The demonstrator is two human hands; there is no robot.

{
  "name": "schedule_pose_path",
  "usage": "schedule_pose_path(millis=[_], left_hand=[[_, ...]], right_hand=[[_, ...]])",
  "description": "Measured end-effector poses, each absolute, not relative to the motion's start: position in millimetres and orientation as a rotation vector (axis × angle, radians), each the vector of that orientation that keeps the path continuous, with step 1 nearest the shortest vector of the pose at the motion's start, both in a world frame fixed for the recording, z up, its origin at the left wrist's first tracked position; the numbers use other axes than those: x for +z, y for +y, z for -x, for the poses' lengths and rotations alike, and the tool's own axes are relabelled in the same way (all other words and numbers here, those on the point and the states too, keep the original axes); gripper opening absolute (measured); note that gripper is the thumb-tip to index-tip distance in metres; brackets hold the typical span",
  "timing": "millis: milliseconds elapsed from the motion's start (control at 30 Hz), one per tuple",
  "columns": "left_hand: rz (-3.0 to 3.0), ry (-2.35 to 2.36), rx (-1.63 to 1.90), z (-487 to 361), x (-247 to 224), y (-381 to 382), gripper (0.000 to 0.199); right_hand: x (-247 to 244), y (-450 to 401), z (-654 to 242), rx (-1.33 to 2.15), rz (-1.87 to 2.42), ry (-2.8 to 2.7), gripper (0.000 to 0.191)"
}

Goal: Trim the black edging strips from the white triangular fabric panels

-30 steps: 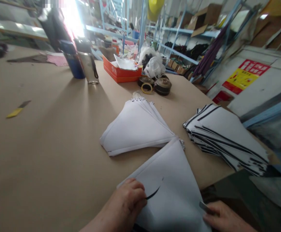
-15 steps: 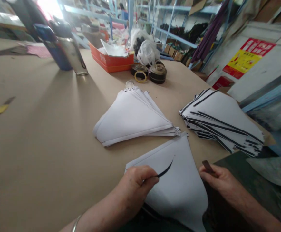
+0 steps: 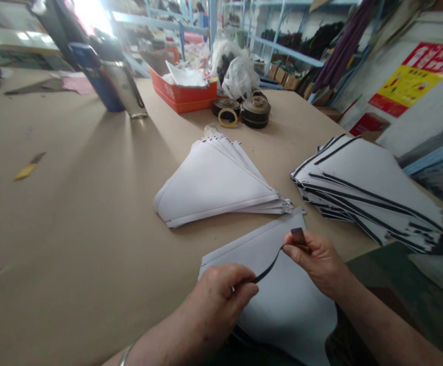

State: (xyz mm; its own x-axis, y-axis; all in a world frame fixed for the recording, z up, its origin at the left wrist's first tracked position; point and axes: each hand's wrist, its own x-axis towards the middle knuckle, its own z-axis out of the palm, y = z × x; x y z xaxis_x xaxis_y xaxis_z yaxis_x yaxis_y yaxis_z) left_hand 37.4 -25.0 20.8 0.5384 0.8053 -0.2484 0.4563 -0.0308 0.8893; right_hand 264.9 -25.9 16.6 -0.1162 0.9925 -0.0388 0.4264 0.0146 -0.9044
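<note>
My left hand pinches one end of a thin black strip, closed between thumb and forefinger. The strip's other end reaches the fingertips of my right hand, which is closed too. A short, flat dark-brown piece sticks up from my right fingers; its kind is unclear. Below both hands lies a white sheet panel with a line along its upper edge, partly covered by my left hand. Just beyond it sits a stack of similar white panels.
At the right is a pile of white panels with black edging. A yellow-handled cutter lies far left. Toward the back stand an orange box, dark rolls of tape, a yellow ring, plastic bags and a blue container.
My right hand has moved left and up over the panel, bringing the brown piece to the strip's free end. My left hand keeps its pinch. The view has shifted slightly.
</note>
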Motion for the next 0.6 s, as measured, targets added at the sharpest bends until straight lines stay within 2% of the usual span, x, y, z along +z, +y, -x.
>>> schedule_pose_path(millis=[133, 167, 233, 267, 433, 600], left_hand=[[-1.459, 1.052, 0.395, -47, 28, -26, 0.037], [-1.451, 1.046, 0.416, -49, 29, -26, 0.036], [-1.483, 1.062, 0.458, -53, 30, -26, 0.021], [-1.507, 1.081, 0.477, -54, 30, -26, 0.016], [-1.600, 1.105, 0.588, -55, 29, -29, 0.028], [-1.614, 1.088, 0.677, -52, 28, -31, 0.028]], right_hand=[[20, -37, -257, 0.539, 1.361, -1.912, 0.007], [21, -40, -256, 0.441, 1.293, -1.978, 0.007], [20, -43, -252, 0.321, 1.175, -2.072, 0.013], [19, -45, -251, 0.291, 1.128, -2.107, 0.016], [12, -49, -243, 0.225, 0.995, -2.202, 0.021], [9, -48, -234, 0.277, 0.998, -2.171, 0.016]])
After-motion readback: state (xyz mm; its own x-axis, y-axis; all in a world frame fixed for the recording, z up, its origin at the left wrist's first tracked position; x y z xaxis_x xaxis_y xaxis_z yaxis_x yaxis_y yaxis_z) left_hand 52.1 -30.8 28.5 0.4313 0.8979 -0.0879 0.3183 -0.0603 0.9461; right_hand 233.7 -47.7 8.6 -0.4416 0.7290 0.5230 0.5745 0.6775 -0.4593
